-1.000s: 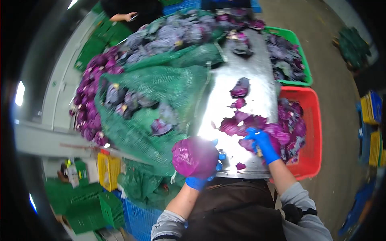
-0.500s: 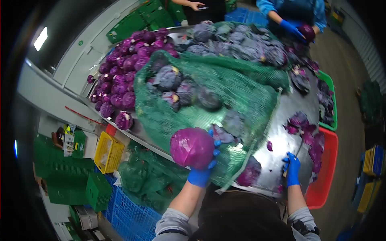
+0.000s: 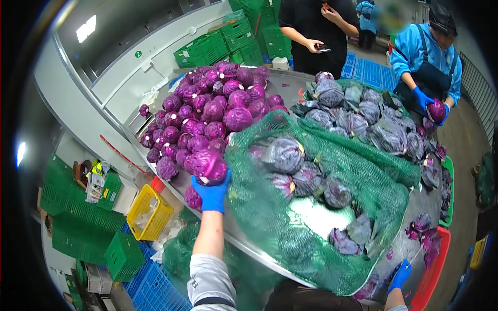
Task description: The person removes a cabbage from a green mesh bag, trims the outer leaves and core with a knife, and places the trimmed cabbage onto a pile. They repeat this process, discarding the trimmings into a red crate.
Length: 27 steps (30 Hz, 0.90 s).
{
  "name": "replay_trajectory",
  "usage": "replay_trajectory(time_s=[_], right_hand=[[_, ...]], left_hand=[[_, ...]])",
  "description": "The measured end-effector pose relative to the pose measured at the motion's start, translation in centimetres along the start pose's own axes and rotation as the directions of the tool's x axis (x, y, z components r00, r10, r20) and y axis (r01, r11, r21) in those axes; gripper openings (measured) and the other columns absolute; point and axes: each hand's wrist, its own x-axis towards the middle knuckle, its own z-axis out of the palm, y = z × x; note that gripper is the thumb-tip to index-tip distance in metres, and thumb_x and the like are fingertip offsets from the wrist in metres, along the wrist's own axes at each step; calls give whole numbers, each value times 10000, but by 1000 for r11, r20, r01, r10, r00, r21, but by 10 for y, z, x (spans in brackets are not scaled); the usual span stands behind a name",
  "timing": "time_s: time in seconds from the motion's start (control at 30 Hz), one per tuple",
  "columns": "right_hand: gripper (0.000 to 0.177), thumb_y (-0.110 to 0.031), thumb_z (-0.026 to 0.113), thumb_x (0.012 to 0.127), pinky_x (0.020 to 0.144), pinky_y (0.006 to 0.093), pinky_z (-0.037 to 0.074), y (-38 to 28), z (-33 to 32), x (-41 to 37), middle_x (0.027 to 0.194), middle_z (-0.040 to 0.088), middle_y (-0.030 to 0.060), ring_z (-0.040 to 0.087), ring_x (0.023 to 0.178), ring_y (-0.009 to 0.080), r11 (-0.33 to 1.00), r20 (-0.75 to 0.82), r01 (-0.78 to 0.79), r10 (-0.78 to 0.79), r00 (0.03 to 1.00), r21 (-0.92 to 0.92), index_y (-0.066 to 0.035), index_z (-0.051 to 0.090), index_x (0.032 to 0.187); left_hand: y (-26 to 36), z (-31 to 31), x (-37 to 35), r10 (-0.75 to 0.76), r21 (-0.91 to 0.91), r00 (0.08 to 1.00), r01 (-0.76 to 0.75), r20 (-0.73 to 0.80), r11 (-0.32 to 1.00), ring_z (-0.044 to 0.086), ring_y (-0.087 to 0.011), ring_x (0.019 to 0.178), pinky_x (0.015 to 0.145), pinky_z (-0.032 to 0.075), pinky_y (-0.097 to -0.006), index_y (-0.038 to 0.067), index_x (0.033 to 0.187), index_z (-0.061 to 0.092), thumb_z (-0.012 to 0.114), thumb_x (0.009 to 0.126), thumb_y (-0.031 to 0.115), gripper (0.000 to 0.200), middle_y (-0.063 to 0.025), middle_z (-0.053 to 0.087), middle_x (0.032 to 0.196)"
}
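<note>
My left hand (image 3: 211,196), in a blue glove, grips a peeled red cabbage (image 3: 209,167) from below, at the near edge of a heap of glossy purple cabbages (image 3: 212,111). My right hand (image 3: 400,274), gloved too, is closed low over the metal table's right side; what it holds is too small to make out. Between the hands lies a green mesh sack (image 3: 270,217). Several unpeeled cabbages (image 3: 282,155) with dull, greyish leaves rest on it, along with loose leaves (image 3: 353,236).
More unpeeled cabbages (image 3: 358,114) lie at the back right. A red crate (image 3: 440,259) and a green crate (image 3: 448,207) line the right edge. A yellow crate (image 3: 145,212) stands at lower left. Across the table, one person holds a phone (image 3: 322,48), another a cabbage (image 3: 436,110).
My left hand has carried the peeled cabbage left and forward, from over the mesh sack to the purple heap. My right hand stays near the table's right side. The camera view has shifted.
</note>
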Motion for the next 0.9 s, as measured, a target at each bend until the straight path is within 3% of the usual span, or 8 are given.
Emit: replay_trajectory(time_s=[0.13, 0.23, 0.33, 0.37, 0.47, 0.57, 0.77, 0.9], right_hand=[[89, -187, 541, 903, 445, 255, 375, 22, -11, 17, 616, 484, -12, 442, 495, 93, 999, 19, 45, -45, 999, 26, -100, 559, 911], [146, -142, 555, 882, 742, 287, 437, 53, -28, 44, 840, 572, 23, 511, 774, 137, 922, -48, 202, -230, 972, -331, -21, 578, 961], [128, -123, 557, 878, 734, 282, 442, 47, -30, 31, 844, 570, 28, 515, 767, 133, 878, -41, 274, -315, 948, -392, -18, 583, 947], [128, -123, 557, 878, 734, 282, 442, 44, -28, 23, 844, 570, 28, 515, 767, 133, 877, -49, 258, -302, 952, -406, -18, 583, 947], [109, -118, 556, 882, 718, 280, 435, 31, -24, 17, 818, 557, 20, 500, 749, 130, 841, -50, 270, -330, 943, -469, -26, 587, 933], [122, -159, 562, 898, 692, 272, 421, 14, -19, 5, 776, 529, 4, 473, 725, 110, 873, -73, 202, -260, 963, -444, -44, 589, 926], [107, -161, 577, 890, 607, 237, 382, 5, -4, -12, 748, 516, -43, 436, 666, 67, 954, -133, 191, -226, 965, -232, -62, 608, 914], [89, -130, 583, 882, 604, 226, 379, 19, -10, -6, 760, 529, -43, 446, 668, 60, 972, -111, 194, -209, 972, -131, -59, 624, 917]], left_hand=[[29, 38, 57, 166, 56, 980, -161, -105, 985, 285, -359, 1323, 971, 356, -631, 200, 1393, 347, 412, 820, 550, 674, -82, 331, 1435], [51, 25, 117, 196, 94, 979, -191, -51, 977, 277, -343, 1335, 994, 302, -653, 238, 1406, 337, 371, 810, 633, 715, -55, 303, 1460], [67, 14, 158, 294, 43, 956, -293, -14, 955, 288, -343, 1332, 996, 291, -659, 195, 1415, 322, 434, 777, 664, 800, -62, 296, 1464], [74, 12, 171, 267, -146, 937, -303, -223, 942, 277, -346, 1337, 1023, 279, -637, 115, 1432, 260, 525, 781, 598, 853, -94, 268, 1474], [78, 23, 183, 433, -38, 898, -431, 76, 902, 315, -369, 1313, 1063, 262, -586, 76, 1447, 179, 551, 812, 563, 883, -156, 261, 1468], [66, 47, 175, 275, 343, 949, -313, 158, 885, 328, -368, 1313, 1021, 335, -566, 47, 1420, 241, 540, 825, 570, 846, -171, 293, 1458], [-21, 78, 86, -148, 660, 902, -178, 406, 730, 614, -346, 987, 830, 518, -411, -36, 1182, 532, 435, 934, 450, 554, -225, 608, 1109], [-100, 79, 12, -421, 888, 802, -276, 424, 367, 644, -266, 922, 810, 521, -352, -34, 1126, 570, 526, 911, 245, 355, -181, 639, 1057]])
